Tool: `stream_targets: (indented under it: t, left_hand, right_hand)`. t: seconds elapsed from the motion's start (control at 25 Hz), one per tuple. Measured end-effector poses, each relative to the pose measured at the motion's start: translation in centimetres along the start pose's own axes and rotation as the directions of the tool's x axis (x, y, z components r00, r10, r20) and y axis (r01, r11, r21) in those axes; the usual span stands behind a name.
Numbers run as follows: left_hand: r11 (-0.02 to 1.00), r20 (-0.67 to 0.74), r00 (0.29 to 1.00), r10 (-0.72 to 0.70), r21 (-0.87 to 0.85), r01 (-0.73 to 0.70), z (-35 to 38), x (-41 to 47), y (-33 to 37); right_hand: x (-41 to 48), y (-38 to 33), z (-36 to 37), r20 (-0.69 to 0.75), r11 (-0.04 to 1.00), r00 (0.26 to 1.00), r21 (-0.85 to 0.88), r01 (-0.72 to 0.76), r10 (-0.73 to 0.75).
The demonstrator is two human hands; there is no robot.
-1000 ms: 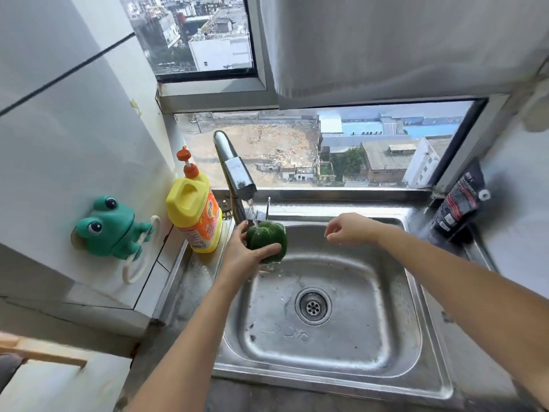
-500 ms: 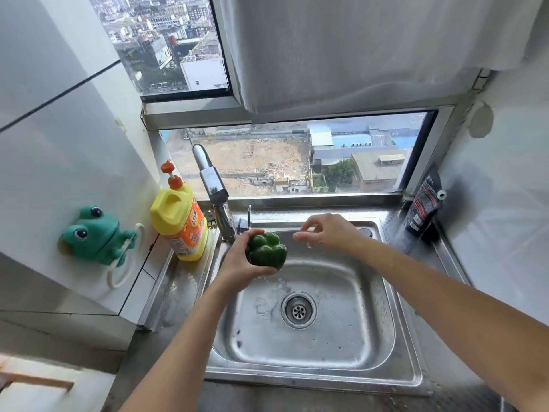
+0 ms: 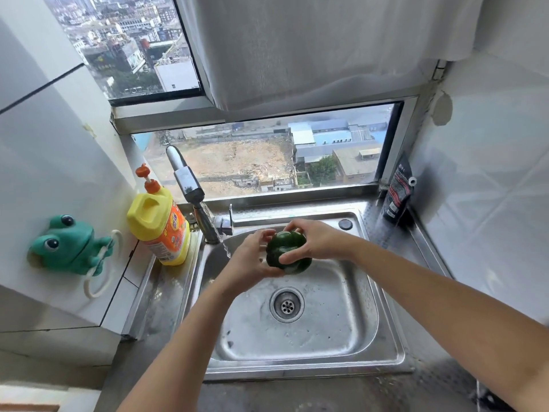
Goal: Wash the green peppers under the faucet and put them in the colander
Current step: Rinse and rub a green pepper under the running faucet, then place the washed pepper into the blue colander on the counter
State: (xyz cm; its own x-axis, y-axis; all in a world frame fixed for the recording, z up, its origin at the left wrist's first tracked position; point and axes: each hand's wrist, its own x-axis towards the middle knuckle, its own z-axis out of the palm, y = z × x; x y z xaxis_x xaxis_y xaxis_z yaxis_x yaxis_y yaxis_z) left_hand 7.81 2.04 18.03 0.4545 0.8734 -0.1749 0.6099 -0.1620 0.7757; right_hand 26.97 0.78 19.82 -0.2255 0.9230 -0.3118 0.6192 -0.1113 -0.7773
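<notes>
A dark green pepper (image 3: 283,254) is held over the steel sink (image 3: 374,346), above and behind the drain. My left hand (image 3: 252,257) cups it from the left and below. My right hand (image 3: 315,240) grips it from the right and top, thumb on its front. The faucet (image 3: 190,188) stands at the sink's back left, and a thin stream of water runs from it just left of my left hand. No colander is in view.
A yellow dish-soap bottle (image 3: 162,224) with an orange pump stands left of the faucet. A green frog holder (image 3: 69,245) sticks to the left wall. A black pouch (image 3: 396,194) leans in the back right corner. A window runs behind the sink.
My left hand has carried the pepper right, away from the faucet. My right hand, empty before, has closed onto the pepper. The view has pulled back and up.
</notes>
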Motion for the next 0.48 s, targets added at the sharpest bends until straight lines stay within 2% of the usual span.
stream_targets:
  t: [0.12,0.24,0.36,0.48]
  left_hand:
    - [0.976,-0.084,0.996,-0.031,0.212,0.049,-0.4,0.0,-0.3]
    - [0.949,-0.098,0.994,-0.048,0.305,0.076,-1.1,0.1,-0.9]
    - [0.941,0.092,0.994,-0.064,0.337,0.030,-1.4,0.3,-1.5]
    - [0.900,0.276,0.956,-0.098,0.434,-0.033,-1.5,0.1,-2.1]
  right_hand:
    - [-0.6,0.5,0.6,-0.118,0.971,0.991,-0.236,0.035,-0.065]
    - [-1.2,0.6,1.6,-0.178,0.865,0.971,-0.498,0.052,-0.161]
    - [-1.9,0.5,2.5,-0.181,0.729,0.971,-0.684,-0.010,-0.157]
    - [-2.9,0.2,3.4,-0.227,0.735,0.971,-0.672,-0.097,-0.080]
